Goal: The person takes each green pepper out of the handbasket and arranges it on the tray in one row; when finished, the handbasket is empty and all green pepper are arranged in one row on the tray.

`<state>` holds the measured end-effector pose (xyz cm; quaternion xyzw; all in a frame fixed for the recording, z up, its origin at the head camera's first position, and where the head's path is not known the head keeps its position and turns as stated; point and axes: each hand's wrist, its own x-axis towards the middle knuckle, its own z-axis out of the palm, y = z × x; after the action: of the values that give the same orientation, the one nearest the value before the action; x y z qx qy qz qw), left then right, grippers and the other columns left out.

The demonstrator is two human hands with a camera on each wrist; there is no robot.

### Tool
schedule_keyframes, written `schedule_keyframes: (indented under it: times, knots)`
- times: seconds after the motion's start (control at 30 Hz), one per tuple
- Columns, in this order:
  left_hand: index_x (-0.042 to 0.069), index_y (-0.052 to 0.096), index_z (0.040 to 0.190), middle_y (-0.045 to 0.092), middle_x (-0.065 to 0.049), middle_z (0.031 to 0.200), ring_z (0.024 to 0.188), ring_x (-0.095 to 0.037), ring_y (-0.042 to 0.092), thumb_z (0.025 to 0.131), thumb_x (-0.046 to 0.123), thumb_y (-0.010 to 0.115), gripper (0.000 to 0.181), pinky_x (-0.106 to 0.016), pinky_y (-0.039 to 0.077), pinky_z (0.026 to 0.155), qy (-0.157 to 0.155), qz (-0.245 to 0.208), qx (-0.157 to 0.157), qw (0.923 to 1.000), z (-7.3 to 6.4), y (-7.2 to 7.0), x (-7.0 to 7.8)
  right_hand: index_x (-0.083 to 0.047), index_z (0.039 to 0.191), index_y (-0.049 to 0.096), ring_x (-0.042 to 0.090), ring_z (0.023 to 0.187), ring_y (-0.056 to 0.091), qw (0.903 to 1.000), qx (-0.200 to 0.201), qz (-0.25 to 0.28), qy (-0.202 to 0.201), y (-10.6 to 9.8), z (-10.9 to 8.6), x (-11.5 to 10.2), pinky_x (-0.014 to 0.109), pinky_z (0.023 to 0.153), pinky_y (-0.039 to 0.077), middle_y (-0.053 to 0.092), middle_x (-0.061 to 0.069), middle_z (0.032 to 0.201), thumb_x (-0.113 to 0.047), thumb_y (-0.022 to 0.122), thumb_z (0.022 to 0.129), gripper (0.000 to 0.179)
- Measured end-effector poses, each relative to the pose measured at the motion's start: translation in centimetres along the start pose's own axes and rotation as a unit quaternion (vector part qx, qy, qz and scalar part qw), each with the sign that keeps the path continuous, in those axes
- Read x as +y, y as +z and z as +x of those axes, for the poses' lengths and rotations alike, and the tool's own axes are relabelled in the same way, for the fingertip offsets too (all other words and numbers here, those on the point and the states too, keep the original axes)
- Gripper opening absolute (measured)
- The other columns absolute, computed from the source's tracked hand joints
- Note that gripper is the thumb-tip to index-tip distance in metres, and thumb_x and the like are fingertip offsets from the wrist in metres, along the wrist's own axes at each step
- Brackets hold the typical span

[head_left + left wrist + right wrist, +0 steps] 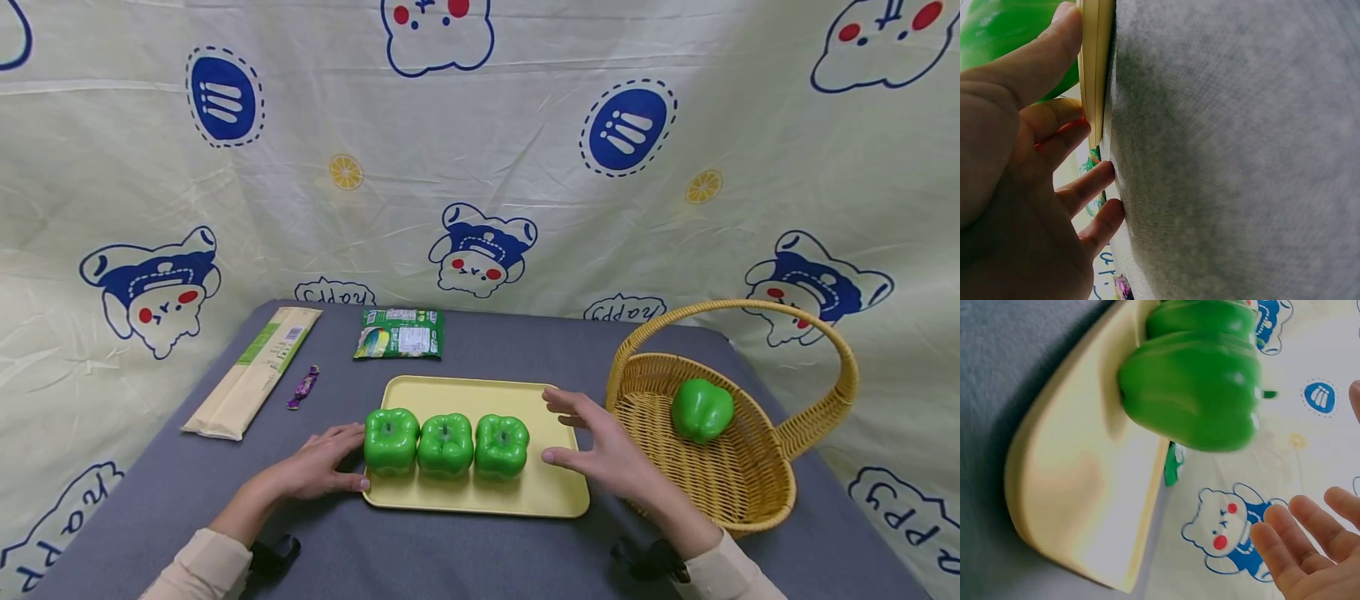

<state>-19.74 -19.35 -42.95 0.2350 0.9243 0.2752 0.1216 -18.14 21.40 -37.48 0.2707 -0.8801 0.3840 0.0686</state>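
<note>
Three green bell peppers stand in a row on a pale yellow tray (551,496): the left one (391,442), the middle one (446,446) and the right one (502,447). At the tray's left edge, my left hand (324,462) rests with fingers spread, thumb tip against the rim, right beside the left pepper. In the left wrist view, two fingertips touch the tray's side (1094,69) and the other two reach the cloth. My right hand (603,446) hovers over the tray's right end, fingers apart and holding nothing, with a gap to the right pepper.
On the right stands a wicker basket (780,492) with a tall handle and another green bell pepper (702,410) inside. Behind the tray lies a green packet (399,334). Further left are a purple wrapped candy (303,388) and a long beige package (255,371).
</note>
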Motion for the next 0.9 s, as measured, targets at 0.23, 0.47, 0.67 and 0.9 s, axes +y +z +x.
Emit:
schedule_keyframes:
  times: [0.23,0.47,0.67,0.9]
  knots:
    - [0.003,0.039,0.142,0.038,-0.020,0.148,0.136,-0.044,0.029,0.081,0.045,0.069,0.080,-0.070,0.019,0.103,0.001,0.000,0.003,1.0000,0.0,0.0,0.0,-0.011,0.138,0.045,0.028,0.118,0.057,0.9988,0.019,-0.042,0.016,-2.3,-0.6,-0.3,0.045,0.094,0.048,0.054,0.011,0.135,-0.028,0.076,0.078,0.069]
    - [0.002,0.040,0.142,0.038,-0.021,0.147,0.135,-0.045,0.029,0.081,0.045,0.069,0.080,-0.070,0.020,0.102,0.006,0.003,0.002,1.0000,-0.1,0.1,0.0,-0.008,0.135,0.048,0.023,0.113,0.059,0.9931,0.050,-0.106,0.007,-4.9,-1.3,-0.3,0.026,0.090,0.050,0.059,0.008,0.129,-0.026,0.078,0.077,0.067]
    - [0.003,0.040,0.142,0.038,-0.020,0.147,0.136,-0.045,0.029,0.081,0.044,0.069,0.079,-0.071,0.018,0.102,0.005,0.002,0.002,1.0000,-0.1,0.1,0.0,-0.010,0.136,0.047,0.029,0.114,0.059,0.9902,0.059,-0.117,0.050,-7.4,-1.9,-0.1,0.013,0.088,0.046,0.059,0.011,0.128,-0.031,0.073,0.082,0.062]
    - [0.002,0.040,0.141,0.038,-0.020,0.147,0.135,-0.045,0.029,0.081,0.045,0.070,0.079,-0.071,0.019,0.102,0.007,0.004,0.004,1.0000,-0.1,0.1,0.0,-0.012,0.136,0.047,0.032,0.110,0.059,0.9823,0.068,-0.143,0.100,-9.7,-2.1,0.4,0.038,0.085,0.051,0.058,0.013,0.129,-0.039,0.069,0.084,0.062]
